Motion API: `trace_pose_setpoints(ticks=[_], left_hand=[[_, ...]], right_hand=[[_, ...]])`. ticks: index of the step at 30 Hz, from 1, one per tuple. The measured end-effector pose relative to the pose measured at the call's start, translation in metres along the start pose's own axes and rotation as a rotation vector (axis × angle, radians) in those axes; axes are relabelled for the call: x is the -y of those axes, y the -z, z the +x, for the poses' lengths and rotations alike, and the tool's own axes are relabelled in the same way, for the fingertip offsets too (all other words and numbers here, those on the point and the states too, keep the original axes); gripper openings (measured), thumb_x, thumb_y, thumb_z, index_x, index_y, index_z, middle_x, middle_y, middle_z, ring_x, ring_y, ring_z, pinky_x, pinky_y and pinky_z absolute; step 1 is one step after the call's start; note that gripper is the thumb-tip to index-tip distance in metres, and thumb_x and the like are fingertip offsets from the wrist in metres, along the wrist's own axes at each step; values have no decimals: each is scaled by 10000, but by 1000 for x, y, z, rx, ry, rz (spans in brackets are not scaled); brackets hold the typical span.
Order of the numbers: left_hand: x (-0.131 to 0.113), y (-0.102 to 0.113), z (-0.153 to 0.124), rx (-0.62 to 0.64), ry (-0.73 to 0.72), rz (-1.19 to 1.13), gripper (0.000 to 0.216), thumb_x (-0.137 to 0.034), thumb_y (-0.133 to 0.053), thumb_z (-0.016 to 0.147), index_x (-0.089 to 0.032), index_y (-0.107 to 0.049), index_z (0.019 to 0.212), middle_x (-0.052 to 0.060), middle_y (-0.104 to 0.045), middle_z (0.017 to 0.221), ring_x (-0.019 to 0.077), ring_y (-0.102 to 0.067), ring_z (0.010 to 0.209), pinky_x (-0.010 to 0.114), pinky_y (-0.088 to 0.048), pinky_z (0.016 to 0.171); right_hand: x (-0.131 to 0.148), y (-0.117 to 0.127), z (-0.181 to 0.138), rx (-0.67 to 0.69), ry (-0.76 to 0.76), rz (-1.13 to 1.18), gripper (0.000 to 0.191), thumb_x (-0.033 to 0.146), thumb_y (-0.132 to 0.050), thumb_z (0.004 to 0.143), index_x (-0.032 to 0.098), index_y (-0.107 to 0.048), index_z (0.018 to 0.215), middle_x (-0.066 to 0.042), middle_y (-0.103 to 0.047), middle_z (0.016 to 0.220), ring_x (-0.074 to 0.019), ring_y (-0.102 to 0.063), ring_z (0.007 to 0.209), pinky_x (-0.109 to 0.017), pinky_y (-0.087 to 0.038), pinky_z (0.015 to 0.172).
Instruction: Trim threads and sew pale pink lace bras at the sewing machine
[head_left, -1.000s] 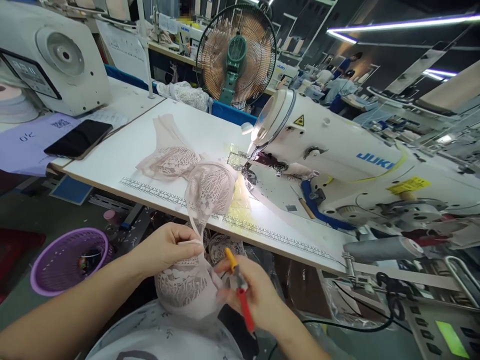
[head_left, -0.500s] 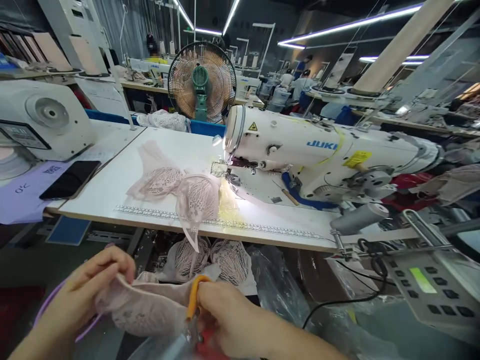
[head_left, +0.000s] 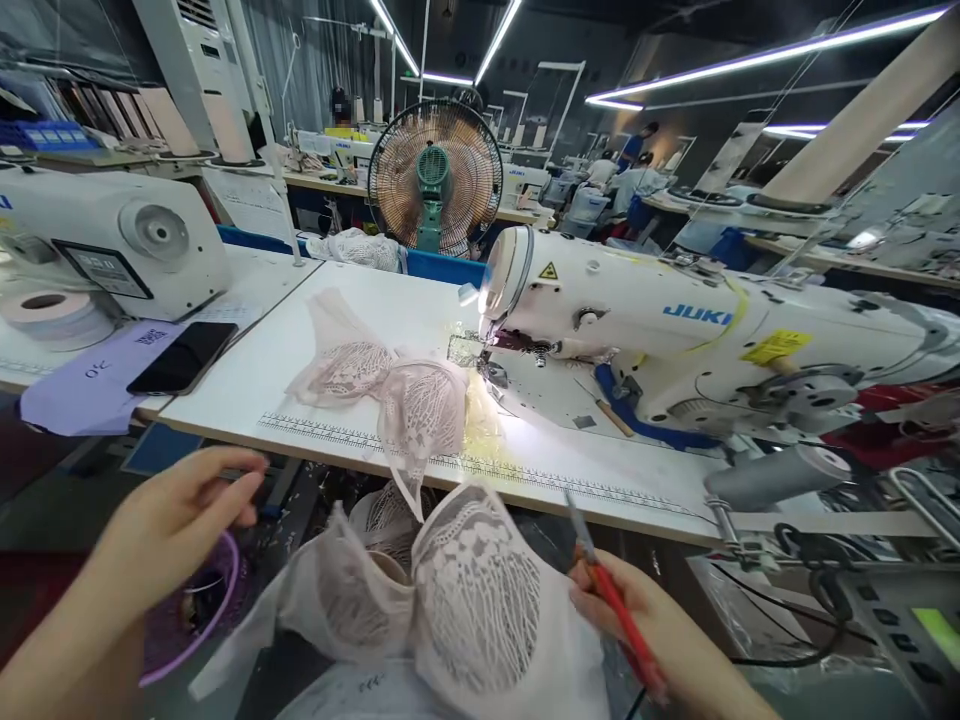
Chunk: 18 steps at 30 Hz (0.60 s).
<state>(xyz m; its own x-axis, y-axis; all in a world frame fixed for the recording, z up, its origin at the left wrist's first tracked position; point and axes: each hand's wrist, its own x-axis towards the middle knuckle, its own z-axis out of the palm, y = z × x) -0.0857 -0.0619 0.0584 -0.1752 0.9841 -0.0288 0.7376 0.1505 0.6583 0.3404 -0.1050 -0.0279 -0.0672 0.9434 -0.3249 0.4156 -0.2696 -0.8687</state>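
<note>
My right hand (head_left: 637,615) is closed around scissors (head_left: 611,590) with red handles, their blade pointing up toward the table edge. Directly left of it, a pale pink lace bra (head_left: 480,590) lies over my lap, cups facing up. The hand is close to the bra's right edge; I cannot tell if it touches. My left hand (head_left: 191,505) is in the air left of the bra, empty, thumb and fingers apart. A second lace bra (head_left: 424,405) rests on the sewing table (head_left: 300,440), its strap end hanging over the front edge.
A JUKI sewing machine (head_left: 630,310) with a lit needle area stands on the table. A black phone (head_left: 184,358) and a purple sheet (head_left: 97,375) lie at left. Below my left hand is a purple-rimmed bin (head_left: 234,575). A large fan (head_left: 435,180) stands behind.
My left hand has let go of the bra and risen slightly. The bra now lies spread in my lap. My right hand has moved right with the scissors, and the view has shifted left.
</note>
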Motion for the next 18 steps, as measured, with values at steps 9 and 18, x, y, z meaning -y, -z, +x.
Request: trace_pose_setpoints(ticks=[9, 18], left_hand=[[-110, -91, 164, 262, -678, 390, 378, -350, -500, 875, -160, -532, 1200, 106, -547, 1293, 207, -529, 1135, 314, -417, 947], [-155, -13, 171, 41, -573, 617, 201, -294, -535, 816, -142, -580, 940, 95, -627, 864, 272, -597, 869, 345, -439, 707]], right_hand=[[-13, -2, 4, -168, 110, -595, 96, 299, -503, 766, 227, -561, 739, -1, -583, 647, -175, -545, 578, -260, -426, 545], [30, -14, 4, -69, 369, -310, 151, 315, -567, 787, 204, -645, 853, -43, -648, 790, -191, -599, 697, -256, -503, 620]])
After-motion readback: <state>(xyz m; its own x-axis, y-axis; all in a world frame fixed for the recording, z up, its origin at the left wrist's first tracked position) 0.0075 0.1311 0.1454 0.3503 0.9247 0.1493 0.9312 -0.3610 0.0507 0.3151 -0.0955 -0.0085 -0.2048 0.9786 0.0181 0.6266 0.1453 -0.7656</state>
